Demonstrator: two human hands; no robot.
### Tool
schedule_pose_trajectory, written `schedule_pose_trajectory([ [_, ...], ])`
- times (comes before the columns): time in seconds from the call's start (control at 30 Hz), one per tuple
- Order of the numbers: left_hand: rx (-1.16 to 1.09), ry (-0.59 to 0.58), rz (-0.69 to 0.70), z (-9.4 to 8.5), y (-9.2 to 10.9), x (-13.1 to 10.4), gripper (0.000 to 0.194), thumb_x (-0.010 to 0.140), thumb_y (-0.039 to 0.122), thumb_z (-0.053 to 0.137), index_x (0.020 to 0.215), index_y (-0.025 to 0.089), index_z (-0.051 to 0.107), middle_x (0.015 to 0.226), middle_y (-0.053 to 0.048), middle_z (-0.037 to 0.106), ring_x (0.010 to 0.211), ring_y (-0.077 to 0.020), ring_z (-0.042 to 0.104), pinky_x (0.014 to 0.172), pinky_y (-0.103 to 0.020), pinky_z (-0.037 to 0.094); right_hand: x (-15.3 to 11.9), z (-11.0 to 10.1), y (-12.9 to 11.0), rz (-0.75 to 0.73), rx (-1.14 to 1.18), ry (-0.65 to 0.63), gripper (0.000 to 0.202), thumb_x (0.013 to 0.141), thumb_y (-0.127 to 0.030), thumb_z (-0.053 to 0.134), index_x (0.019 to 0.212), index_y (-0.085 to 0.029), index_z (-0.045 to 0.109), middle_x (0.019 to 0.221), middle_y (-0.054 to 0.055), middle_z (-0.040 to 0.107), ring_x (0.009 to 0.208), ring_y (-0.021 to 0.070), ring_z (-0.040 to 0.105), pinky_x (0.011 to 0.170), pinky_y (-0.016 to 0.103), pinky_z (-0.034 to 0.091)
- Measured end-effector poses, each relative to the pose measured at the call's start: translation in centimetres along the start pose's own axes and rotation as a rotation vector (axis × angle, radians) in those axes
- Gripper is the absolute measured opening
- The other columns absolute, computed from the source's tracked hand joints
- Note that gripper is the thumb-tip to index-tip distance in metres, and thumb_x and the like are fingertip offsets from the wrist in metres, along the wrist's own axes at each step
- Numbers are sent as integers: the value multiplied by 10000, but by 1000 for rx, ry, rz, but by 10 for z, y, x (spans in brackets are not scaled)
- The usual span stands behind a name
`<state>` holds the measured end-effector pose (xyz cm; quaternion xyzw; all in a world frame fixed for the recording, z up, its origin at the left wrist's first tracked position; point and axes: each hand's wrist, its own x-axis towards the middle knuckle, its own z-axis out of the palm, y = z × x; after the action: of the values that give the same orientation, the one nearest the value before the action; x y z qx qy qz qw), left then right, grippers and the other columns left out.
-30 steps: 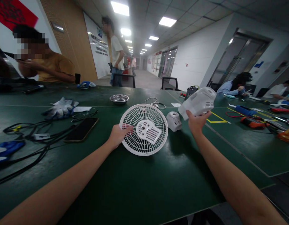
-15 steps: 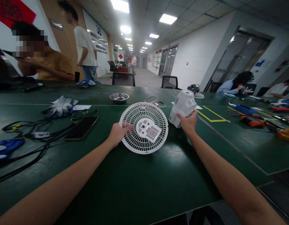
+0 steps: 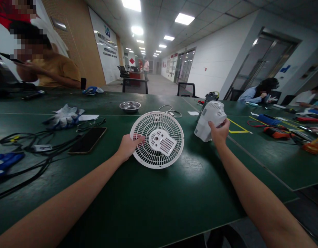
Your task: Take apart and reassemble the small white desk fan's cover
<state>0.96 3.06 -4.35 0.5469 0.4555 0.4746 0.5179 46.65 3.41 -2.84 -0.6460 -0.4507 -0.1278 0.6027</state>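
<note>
My left hand [image 3: 129, 147] pinches the left rim of a round white fan grille [image 3: 162, 142], thumb on the near face. The grille is tilted up toward me and shows a slotted plate at its centre. To the right, my right hand [image 3: 219, 131] grips a white plastic fan motor housing [image 3: 209, 122] with vents at its top. The housing leans to the right, apart from the grille. Whether its lower end touches the table is unclear. A white cable [image 3: 171, 111] lies behind the grille.
A metal bowl [image 3: 130, 106] stands beyond the grille. On the left lie a phone [image 3: 88, 140], work gloves [image 3: 64, 117] and black cables [image 3: 49, 156]. Yellow tape [image 3: 237, 126] marks the green table [image 3: 159, 206] at right, near an orange tool [image 3: 277, 133]. Other people sit across the table.
My right hand has moved the fan motor housing to the right, away from the grille. My left hand keeps the grille nearly still. A standing person at the left has moved further left.
</note>
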Motion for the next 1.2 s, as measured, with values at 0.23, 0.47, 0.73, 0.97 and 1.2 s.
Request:
schedule_pose_trajectory([
  [0.23,-1,20,-39,1,5,-2,141,825,208,754,949,147,726,899,-84,781,810,-232,757,783,-402,620,5,-7,-12,57,92,85,808,607,-436,799,1297,-165,479,1231,139,616,1042,277,628,916,440,505],
  [0.47,21,25,24,1,0,0,151,816,236,760,927,137,732,860,-76,777,781,-225,747,779,-390,612,4,-8,-14,28,153,33,840,637,-422,791,1355,-163,441,1316,164,577,1094,287,621,954,453,495],
  [0.73,24,29,0,1,1,0,149,814,244,759,931,154,735,895,-81,784,837,-243,757,801,-406,610,6,-8,-10,-67,83,55,823,694,-452,758,1392,-208,396,1331,137,542,1053,273,593,925,484,493],
  [0.97,9,3,1,0,1,0,142,842,235,738,961,158,725,917,-84,786,851,-251,762,788,-413,618,-1,-16,-41,-201,29,230,843,695,-471,777,1400,-181,418,1346,149,551,1184,310,558,966,466,465],
  [1.2,-4,3,1,0,2,-1,131,837,230,744,941,152,729,902,-83,785,822,-242,758,786,-408,617,-55,15,-82,-125,21,-270,758,685,-553,772,1299,-163,559,1138,120,685,918,267,641,872,447,513],
])
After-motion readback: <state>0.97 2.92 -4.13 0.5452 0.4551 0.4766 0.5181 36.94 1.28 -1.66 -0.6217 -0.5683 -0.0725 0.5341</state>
